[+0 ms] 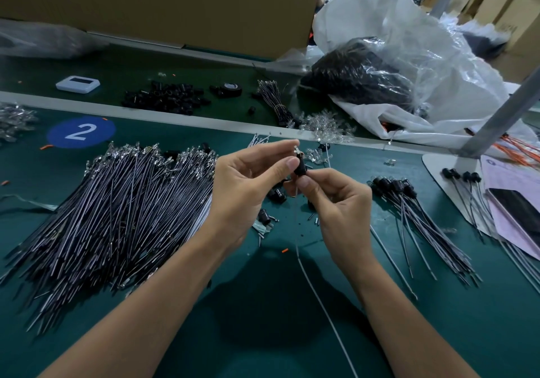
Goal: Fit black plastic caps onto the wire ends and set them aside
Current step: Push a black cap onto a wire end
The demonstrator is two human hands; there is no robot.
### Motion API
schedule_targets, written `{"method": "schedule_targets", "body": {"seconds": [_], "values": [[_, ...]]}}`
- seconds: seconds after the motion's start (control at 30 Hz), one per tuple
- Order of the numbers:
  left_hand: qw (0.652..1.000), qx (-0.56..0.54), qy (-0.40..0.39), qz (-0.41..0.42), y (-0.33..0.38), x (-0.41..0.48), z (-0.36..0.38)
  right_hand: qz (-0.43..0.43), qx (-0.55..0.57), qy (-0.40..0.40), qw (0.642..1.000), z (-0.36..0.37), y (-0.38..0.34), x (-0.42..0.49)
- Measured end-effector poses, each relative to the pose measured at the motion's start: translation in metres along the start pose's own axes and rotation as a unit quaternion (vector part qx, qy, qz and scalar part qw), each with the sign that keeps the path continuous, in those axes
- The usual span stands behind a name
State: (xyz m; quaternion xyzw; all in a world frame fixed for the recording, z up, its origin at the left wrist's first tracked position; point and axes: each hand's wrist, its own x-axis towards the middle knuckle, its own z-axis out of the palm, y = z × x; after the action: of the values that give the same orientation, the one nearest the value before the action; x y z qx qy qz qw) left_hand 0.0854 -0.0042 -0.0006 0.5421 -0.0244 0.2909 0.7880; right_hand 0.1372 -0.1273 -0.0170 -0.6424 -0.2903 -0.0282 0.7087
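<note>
Both hands up over the green mat (pixel 292 333), mid-fit; left hand (pixel 248 178) pinches the wire's metal terminal (pixel 296 151) between thumb and forefinger, other fingers loosely curled; right hand (pixel 336 199) pinches the black cap (pixel 301 168) at its lower end, thumb underneath; the wire (pixel 318 298) hangs free from the cap toward the camera. The terminal shows above the cap, so I judge it not seated yet; can't tell how deep it sits. Risks: terminal goes in skewed and bends or jams, because the pinch is small and right at the tip; cap slips out of the right fingertips and lands among the loose caps (pixel 276 195) below; the trailing wire snags the uncapped wire pile (pixel 125 202) just left of the forearm and drags strands off. At set-aside, a half-seated cap may pop off when dropped on the finished bundle (pixel 409 202) at right; worth a firm push and a tug check first.
</note>
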Motion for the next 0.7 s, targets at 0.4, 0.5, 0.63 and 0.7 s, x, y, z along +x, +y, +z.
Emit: {"method": "schedule_targets", "body": {"seconds": [0.4,0.5,0.63,0.7], "values": [[1.0,0.005,0.004,0.006,-0.0034,-0.0002,-0.0008,0.008,-0.024,-0.035,0.999,-0.0013,0.0046,0.0001],[1.0,0.007,-0.001,0.009,-0.003,0.0,-0.0018,0.018,-0.009,-0.035,0.999,0.0003,0.004,0.0003],[1.0,0.013,-0.005,0.011,-0.0014,0.0004,-0.0036,0.022,-0.001,-0.039,0.999,0.0016,0.0033,-0.0001],[1.0,0.018,0.003,0.011,-0.0017,0.0002,-0.0029,0.022,0.006,-0.04,0.999,0.001,0.0033,-0.0003]]}}
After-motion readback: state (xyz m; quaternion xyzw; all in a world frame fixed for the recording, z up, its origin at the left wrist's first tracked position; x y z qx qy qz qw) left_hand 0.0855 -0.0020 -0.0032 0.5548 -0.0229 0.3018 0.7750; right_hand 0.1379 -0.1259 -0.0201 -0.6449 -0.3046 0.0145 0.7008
